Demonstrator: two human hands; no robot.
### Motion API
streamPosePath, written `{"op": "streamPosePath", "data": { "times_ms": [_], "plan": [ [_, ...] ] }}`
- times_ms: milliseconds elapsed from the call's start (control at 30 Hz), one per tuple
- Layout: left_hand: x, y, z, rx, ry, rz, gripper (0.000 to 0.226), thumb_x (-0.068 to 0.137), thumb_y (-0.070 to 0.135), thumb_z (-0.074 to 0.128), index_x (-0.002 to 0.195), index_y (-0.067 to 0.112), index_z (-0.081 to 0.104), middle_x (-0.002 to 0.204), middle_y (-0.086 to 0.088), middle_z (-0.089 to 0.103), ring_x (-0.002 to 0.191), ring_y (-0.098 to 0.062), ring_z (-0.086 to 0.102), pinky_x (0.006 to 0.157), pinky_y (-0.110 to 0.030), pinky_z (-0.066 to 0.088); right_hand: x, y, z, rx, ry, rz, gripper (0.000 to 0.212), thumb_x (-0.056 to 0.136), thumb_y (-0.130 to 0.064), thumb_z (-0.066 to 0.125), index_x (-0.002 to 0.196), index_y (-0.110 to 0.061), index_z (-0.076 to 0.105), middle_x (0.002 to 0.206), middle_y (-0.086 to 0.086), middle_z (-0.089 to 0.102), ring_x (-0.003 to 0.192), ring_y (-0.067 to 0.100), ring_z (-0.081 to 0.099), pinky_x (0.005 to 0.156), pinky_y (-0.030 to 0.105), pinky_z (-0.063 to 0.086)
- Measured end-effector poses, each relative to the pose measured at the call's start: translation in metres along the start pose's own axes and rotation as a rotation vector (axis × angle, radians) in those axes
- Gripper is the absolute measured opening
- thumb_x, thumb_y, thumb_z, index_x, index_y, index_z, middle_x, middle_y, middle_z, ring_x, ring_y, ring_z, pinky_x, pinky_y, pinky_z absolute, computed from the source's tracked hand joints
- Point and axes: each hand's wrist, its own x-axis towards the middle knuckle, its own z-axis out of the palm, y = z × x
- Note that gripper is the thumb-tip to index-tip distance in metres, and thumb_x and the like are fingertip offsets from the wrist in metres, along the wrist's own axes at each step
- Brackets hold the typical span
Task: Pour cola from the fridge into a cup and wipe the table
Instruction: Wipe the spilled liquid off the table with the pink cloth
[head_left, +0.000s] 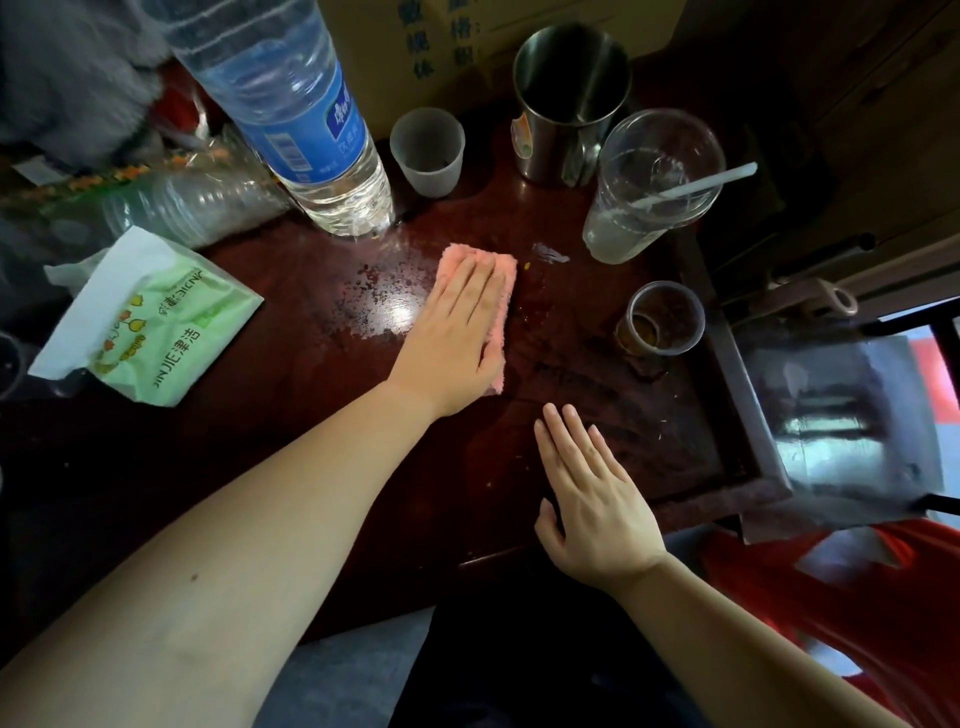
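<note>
We have the left hand (460, 332) flat on the pink cloth (493, 291), palm and straight fingers pressing it to the table (311, 415); nothing is clenched, the cloth is pinned rather than gripped; its far edge shows just beyond our fingertips and one long side runs out along the right of the hand. The right hand (592, 499) lies open and empty on the wood, nearer us and well apart from the cloth.

The cloth looks soft and limp, likely damp; we judge it light, easy to bunch, and best driven by broad pressure from the palm, not pinched at a corner, which would let it fold under. The tabletop is glossy and wet in patches left of the hand, so the cloth should glide; sticky specks to the right may want firmer pressure.

Right of the grip stands the small cup (662, 319) with brown liquid, presumably the cola; it looks thin plastic, light and easily tipped, so we would wipe around it; if it must be moved, we would hold it low around the wall.
</note>
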Motion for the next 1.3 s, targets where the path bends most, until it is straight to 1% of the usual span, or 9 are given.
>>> {"op": "streamPosePath", "data": {
  "times_ms": [133, 200, 300, 433, 600, 733, 967, 1133, 1300],
  "plan": [
    [0.032, 0.01, -0.001, -0.028, 0.009, -0.192, 0.077, 0.087, 0.042, 0.015, 0.152, 0.0, 0.01, 0.161, -0.017, 0.007, 0.149, -0.029, 0.002, 0.121, -0.045, 0.006, 0.0, 0.001, 0.0, 0.003, 0.0, -0.007, 0.077, 0.08, -0.03, 0.043, 0.149, -0.006, 0.021, 0.159, 0.01, 0.012, 0.148, 0.021, 0.001, 0.119, 0.036, 0.007],
    [0.051, 0.01, -0.002, -0.013, -0.006, -0.186, 0.078, 0.086, 0.041, 0.012, 0.152, 0.0, 0.007, 0.161, -0.016, 0.005, 0.149, -0.029, -0.001, 0.122, -0.044, 0.001, 0.0, 0.001, 0.001, 0.01, 0.005, -0.011, 0.077, 0.08, -0.03, 0.044, 0.149, -0.005, 0.021, 0.159, 0.01, 0.013, 0.148, 0.021, 0.001, 0.119, 0.037, 0.007],
    [0.066, 0.0, -0.008, 0.018, -0.065, -0.002, 0.074, 0.088, 0.038, 0.011, 0.153, 0.004, 0.003, 0.162, -0.014, 0.003, 0.149, -0.026, -0.005, 0.12, -0.037, -0.01, 0.0, 0.002, 0.002, 0.024, 0.01, -0.02, 0.076, 0.08, -0.031, 0.043, 0.149, -0.005, 0.021, 0.159, 0.011, 0.012, 0.148, 0.022, 0.001, 0.119, 0.038, 0.008],
    [0.064, -0.009, -0.012, 0.059, -0.087, 0.201, 0.071, 0.09, 0.036, 0.017, 0.154, 0.007, 0.006, 0.162, -0.012, 0.006, 0.149, -0.024, -0.002, 0.118, -0.03, -0.014, 0.0, 0.002, 0.001, 0.023, 0.017, -0.017, 0.077, 0.079, -0.03, 0.043, 0.148, -0.005, 0.023, 0.158, 0.011, 0.014, 0.147, 0.022, 0.004, 0.119, 0.037, 0.008],
    [0.044, -0.003, -0.012, 0.103, -0.135, 0.384, 0.071, 0.087, 0.032, 0.024, 0.154, 0.009, 0.013, 0.161, -0.012, 0.013, 0.149, -0.024, 0.005, 0.122, -0.039, 0.002, 0.0, 0.002, 0.001, 0.018, 0.022, -0.022, 0.077, 0.078, -0.03, 0.045, 0.148, -0.004, 0.024, 0.158, 0.011, 0.015, 0.147, 0.023, 0.005, 0.118, 0.038, 0.009],
    [0.013, 0.002, -0.007, 0.16, -0.181, 0.464, 0.071, 0.086, 0.032, 0.028, 0.152, 0.011, 0.01, 0.161, -0.011, 0.011, 0.149, -0.022, 0.004, 0.122, -0.04, 0.004, -0.001, 0.001, 0.0, 0.0, 0.016, -0.026, 0.076, 0.079, -0.031, 0.043, 0.148, -0.005, 0.023, 0.158, 0.011, 0.013, 0.147, 0.022, 0.002, 0.118, 0.038, 0.009],
    [-0.061, 0.003, -0.007, 0.116, -0.132, 0.292, 0.072, 0.086, 0.028, 0.036, 0.152, 0.007, 0.017, 0.16, -0.013, 0.013, 0.15, -0.024, 0.005, 0.121, -0.04, 0.004, -0.002, 0.0, -0.002, 0.025, 0.032, -0.021, 0.076, 0.08, -0.028, 0.042, 0.149, -0.006, 0.02, 0.158, 0.01, 0.014, 0.147, 0.023, 0.005, 0.118, 0.039, 0.01],
    [-0.139, 0.004, 0.004, 0.114, -0.076, 0.047, 0.071, 0.085, 0.028, 0.036, 0.15, 0.003, 0.021, 0.158, -0.015, 0.019, 0.148, -0.028, 0.015, 0.119, -0.043, 0.014, -0.004, 0.0, -0.001, 0.013, 0.041, -0.03, 0.074, 0.08, -0.027, 0.042, 0.149, -0.005, 0.022, 0.158, 0.01, 0.016, 0.147, 0.023, 0.007, 0.119, 0.037, 0.009],
    [-0.176, -0.006, 0.003, 0.076, -0.047, -0.259, 0.072, 0.081, 0.027, 0.036, 0.148, 0.003, 0.028, 0.155, -0.015, 0.03, 0.144, -0.028, 0.024, 0.12, -0.038, 0.011, -0.004, 0.0, 0.001, -0.006, 0.037, -0.028, 0.073, 0.083, -0.027, 0.038, 0.149, -0.006, 0.018, 0.159, 0.008, 0.011, 0.148, 0.022, 0.003, 0.119, 0.036, 0.005]
  ]
}}
